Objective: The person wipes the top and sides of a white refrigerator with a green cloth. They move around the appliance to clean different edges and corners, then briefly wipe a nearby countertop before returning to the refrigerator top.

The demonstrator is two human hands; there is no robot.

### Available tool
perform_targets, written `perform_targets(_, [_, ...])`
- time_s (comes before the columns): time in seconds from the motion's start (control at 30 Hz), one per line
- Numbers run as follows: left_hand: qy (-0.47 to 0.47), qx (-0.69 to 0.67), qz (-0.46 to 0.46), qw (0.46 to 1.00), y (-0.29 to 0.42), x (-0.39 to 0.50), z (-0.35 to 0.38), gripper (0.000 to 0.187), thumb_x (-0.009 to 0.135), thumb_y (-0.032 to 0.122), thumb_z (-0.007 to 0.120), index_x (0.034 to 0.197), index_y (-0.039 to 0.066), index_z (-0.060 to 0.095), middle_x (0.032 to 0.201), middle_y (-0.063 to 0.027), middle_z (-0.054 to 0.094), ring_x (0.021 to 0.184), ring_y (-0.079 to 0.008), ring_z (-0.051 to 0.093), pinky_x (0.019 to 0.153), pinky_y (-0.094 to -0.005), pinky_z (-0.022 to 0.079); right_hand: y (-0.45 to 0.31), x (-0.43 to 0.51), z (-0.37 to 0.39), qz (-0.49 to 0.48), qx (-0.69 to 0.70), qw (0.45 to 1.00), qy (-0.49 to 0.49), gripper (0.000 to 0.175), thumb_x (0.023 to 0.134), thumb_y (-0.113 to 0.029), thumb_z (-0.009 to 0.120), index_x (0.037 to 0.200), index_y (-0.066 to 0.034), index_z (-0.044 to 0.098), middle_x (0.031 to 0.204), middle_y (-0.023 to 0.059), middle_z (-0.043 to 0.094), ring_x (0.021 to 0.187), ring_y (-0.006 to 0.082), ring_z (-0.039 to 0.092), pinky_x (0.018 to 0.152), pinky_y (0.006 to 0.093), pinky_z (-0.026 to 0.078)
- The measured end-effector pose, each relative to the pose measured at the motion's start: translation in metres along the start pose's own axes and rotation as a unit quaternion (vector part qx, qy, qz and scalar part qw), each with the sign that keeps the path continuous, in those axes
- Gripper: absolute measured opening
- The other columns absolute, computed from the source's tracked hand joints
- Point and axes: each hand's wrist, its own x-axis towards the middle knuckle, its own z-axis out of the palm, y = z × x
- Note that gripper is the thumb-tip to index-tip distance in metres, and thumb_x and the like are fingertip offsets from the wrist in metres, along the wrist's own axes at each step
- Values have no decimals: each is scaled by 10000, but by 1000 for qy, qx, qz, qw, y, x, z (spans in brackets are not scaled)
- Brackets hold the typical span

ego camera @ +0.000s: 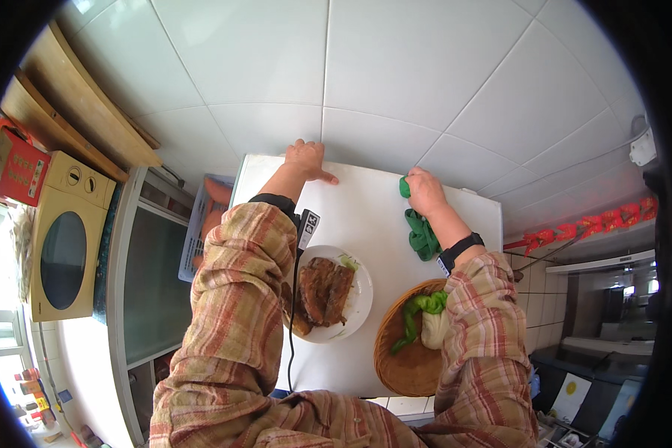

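Observation:
My left hand [308, 161] rests at the far edge of a white tabletop [364, 213], close to the tiled wall, thumb spread and fingers bent over the edge. A green cloth [421, 235] lies bunched on the right part of the top; my right hand [423, 189] grips its upper end. Nearer to me, a white plate [361, 305] carries browned pieces of cooked meat [325, 288]. Beside it on the right stands a round wicker basket [389, 364] with a green pepper [411, 319] and a pale vegetable [434, 330], partly hidden by my right sleeve.
A black cable [292, 336] hangs from my left wrist past the plate. Left of the table is a blue plastic crate [187, 260] with orange-coloured produce. A yellow microwave oven [64, 252] stands farther left. The tiled wall [381, 126] borders the far edge.

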Motion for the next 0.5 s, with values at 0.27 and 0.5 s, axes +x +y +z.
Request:
perform_targets(0.27, [-29, 2, 9, 1000, -1, 3, -2, 783, 593, 627, 809, 1100, 61, 616, 1166, -93, 614, 1130, -301, 521, 938, -397, 449, -3, 1, 5, 20, -37, 999, 35, 148, 780, -22, 587, 776, -135, 682, 974, 56, 564, 1020, 267, 539, 856, 445, 416])
perform_targets(0.5, [35, -3, 22, 999, -1, 0, 5, 706, 593, 565, 837, 1047, 74, 607, 1080, -86, 623, 1083, -304, 529, 921, -407, 458, 2, 5, 11, -35, -44, 995, 79, 86, 763, -42, 573, 731, -107, 619, 935, 84, 545, 979, 283, 532, 790, 438, 437])
